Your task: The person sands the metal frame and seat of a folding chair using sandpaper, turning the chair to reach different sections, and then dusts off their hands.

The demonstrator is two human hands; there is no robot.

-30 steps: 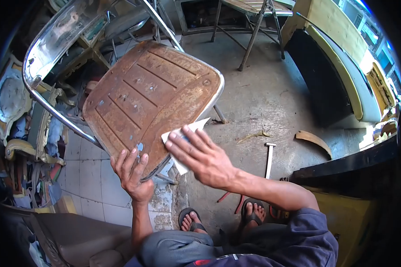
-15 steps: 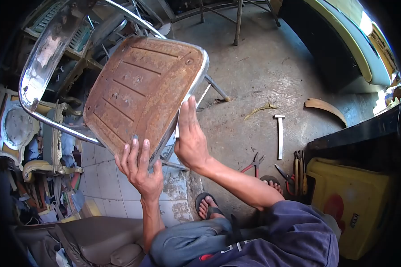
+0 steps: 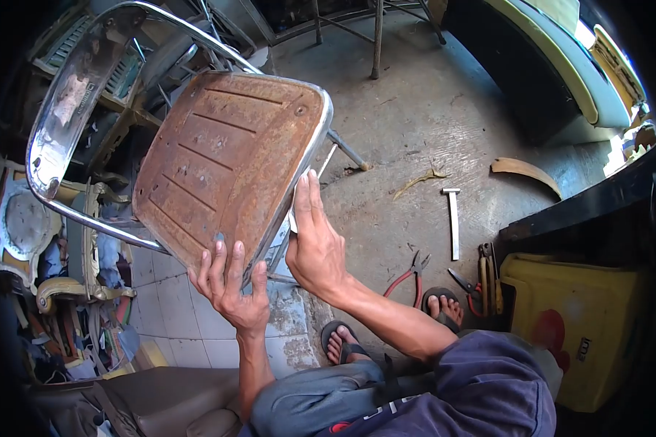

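Observation:
A metal-framed chair with a rusty brown seat (image 3: pixel 226 153) is tilted in front of me, its chrome backrest (image 3: pixel 65 109) at the upper left. My left hand (image 3: pixel 235 295) grips the near corner of the seat, fingers on the rusty top and thumb at the edge. Against the seat's right side edge lies my right hand (image 3: pixel 318 251), fingers together, pressing a white sheet (image 3: pixel 293 221) that is mostly hidden behind the hand and shows only at the finger side.
On the floor to the right lie a hammer (image 3: pixel 453 224), red-handled pliers (image 3: pixel 415 275), more tools (image 3: pixel 488 280) and a curved wooden piece (image 3: pixel 526 173). A yellow box (image 3: pixel 576 320) stands at the lower right. Old chair parts (image 3: pixel 84 284) crowd the left.
My right hand has moved from the top of the seat's near edge to its side, with the white sheet under it. The view has shifted, and more floor tools show.

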